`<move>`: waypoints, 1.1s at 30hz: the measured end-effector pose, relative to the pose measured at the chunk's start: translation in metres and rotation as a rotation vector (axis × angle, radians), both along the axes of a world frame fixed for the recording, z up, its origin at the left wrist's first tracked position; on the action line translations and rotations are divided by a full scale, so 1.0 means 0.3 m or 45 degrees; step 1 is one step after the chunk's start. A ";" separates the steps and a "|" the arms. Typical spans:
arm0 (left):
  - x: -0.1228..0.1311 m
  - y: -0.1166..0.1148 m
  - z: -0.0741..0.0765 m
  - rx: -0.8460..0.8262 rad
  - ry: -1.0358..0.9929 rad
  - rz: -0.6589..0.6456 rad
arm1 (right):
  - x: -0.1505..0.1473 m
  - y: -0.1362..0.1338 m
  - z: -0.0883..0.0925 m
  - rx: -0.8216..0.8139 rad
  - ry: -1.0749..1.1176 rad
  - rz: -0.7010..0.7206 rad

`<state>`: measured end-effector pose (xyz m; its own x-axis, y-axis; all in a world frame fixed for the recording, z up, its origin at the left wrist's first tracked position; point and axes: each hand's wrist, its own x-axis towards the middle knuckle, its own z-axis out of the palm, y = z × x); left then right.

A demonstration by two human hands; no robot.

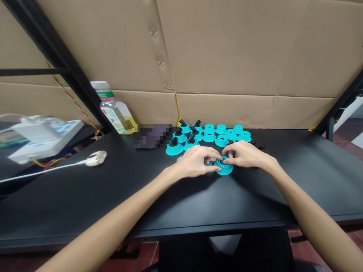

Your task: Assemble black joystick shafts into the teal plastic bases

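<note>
Between my hands sits a turquoise cone-shaped plastic ring (pixel 224 170), wide side down, just above or on the black table. My left hand (pixel 195 160) is closed on its left rim with thumb and fingers. The fingers of my right hand (pixel 244 154) are pinched at its central hole, by a small dark blue piece; what they hold is mostly hidden. Small shiny and clear pieces peek out around my left hand. Behind are turquoise cones with black knobs (pixel 174 147) on the left and plain turquoise rings (pixel 221 140) on the right.
Small black parts (pixel 259 146) lie beyond my right wrist. A blurred-out dark flat object (pixel 153 136) and a bottle of yellow liquid (pixel 115 109) stand at the back left. A white cable with a plug (pixel 96 158) crosses the left side. Cardboard (pixel 227 56) walls the back.
</note>
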<state>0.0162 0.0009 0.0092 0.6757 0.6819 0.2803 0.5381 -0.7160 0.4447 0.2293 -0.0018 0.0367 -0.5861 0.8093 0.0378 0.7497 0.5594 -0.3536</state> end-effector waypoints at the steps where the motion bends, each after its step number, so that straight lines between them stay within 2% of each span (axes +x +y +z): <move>1: 0.000 0.001 -0.004 0.012 0.013 -0.001 | 0.000 0.001 -0.002 -0.002 0.010 -0.005; 8: 0.001 0.004 -0.020 0.224 0.091 -0.036 | 0.013 0.008 -0.003 -0.173 0.049 0.020; 15: 0.011 -0.003 -0.018 0.174 0.032 -0.038 | -0.040 -0.006 -0.016 0.006 -0.105 -0.156; 18: 0.011 0.000 -0.021 0.141 -0.001 -0.029 | -0.037 -0.003 -0.016 -0.058 -0.084 -0.155; 22: 0.013 0.000 -0.023 0.149 0.031 -0.008 | 0.009 0.017 0.002 -0.156 0.100 -0.125; 25: 0.019 -0.006 -0.025 0.156 0.029 0.000 | 0.055 0.035 0.025 -0.006 0.141 -0.279; 28: 0.022 -0.008 -0.033 0.152 0.008 0.011 | 0.091 0.047 0.042 0.233 -0.030 -0.464; 30: 0.022 -0.006 -0.040 0.146 -0.010 0.007 | 0.104 0.052 0.045 0.297 -0.150 -0.506; 33: 0.022 -0.001 -0.048 0.135 -0.035 0.000 | 0.104 0.052 0.039 0.289 -0.243 -0.486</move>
<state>0.0228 0.0005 -0.0054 0.6665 0.6475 0.3694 0.5269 -0.7597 0.3811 0.2605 0.0137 0.0485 -0.2623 0.9517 0.1594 0.9561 0.2786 -0.0905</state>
